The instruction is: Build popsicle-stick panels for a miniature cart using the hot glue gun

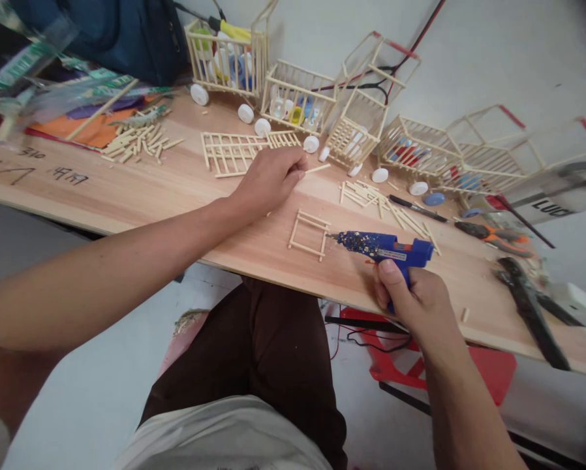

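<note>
My right hand (413,297) is wrapped round the grip of a blue hot glue gun (388,248) at the near edge of a wooden board (141,189). The gun's nozzle points left at a small square frame of thin sticks (308,234) lying flat on the board. My left hand (272,176) rests farther back with its fingers curled, pinching a thin stick (318,168) beside a flat stick lattice (231,153). The lattice lies just left of the hand.
Several stick-built carts with white cap wheels (227,55) stand along the back. Loose sticks lie in piles at the left (139,140) and right of centre (371,196). Orange-handled pliers (493,234), a black tool (530,300) and a red stool (489,365) are at the right.
</note>
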A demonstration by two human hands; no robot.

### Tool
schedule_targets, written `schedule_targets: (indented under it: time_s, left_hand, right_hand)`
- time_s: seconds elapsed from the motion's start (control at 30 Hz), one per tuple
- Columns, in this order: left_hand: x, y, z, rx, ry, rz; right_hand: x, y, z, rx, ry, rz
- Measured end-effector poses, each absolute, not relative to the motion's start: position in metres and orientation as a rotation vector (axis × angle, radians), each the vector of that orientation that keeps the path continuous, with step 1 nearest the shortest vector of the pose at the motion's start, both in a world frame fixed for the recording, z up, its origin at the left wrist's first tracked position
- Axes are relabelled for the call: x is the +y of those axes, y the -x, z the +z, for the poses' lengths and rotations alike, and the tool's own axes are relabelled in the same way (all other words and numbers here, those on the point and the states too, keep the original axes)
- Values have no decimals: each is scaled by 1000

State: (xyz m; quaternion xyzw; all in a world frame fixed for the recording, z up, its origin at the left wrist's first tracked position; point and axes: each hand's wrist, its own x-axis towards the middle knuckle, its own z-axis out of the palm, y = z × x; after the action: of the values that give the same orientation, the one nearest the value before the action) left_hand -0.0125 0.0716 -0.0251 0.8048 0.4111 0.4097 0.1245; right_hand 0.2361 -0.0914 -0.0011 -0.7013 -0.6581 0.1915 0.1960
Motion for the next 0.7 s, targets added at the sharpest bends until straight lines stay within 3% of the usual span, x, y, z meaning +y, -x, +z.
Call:
schedule_targets:
  time_s: [0.7]
  left_hand:
    - [69,12,-23,1212,-2335,1183]
  right_hand:
    - [-96,-238,-2,-1786,1908,610]
